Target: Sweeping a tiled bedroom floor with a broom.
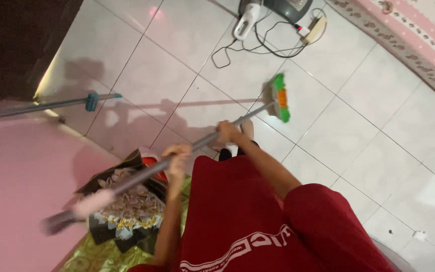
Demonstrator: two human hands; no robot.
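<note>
I've both hands, left (177,153) and right (227,132), fingers clamped on the long grey metal broom handle (197,145); looks light, stiff, best gripped mid-shaft.

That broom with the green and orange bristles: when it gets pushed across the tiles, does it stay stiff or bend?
The broom's bristles probably flex, since they splay against the tiled floor. Its slim grey handle looks straight, so likely stiff. It seems light: the left hand and right hand hold it loosely apart.
</note>
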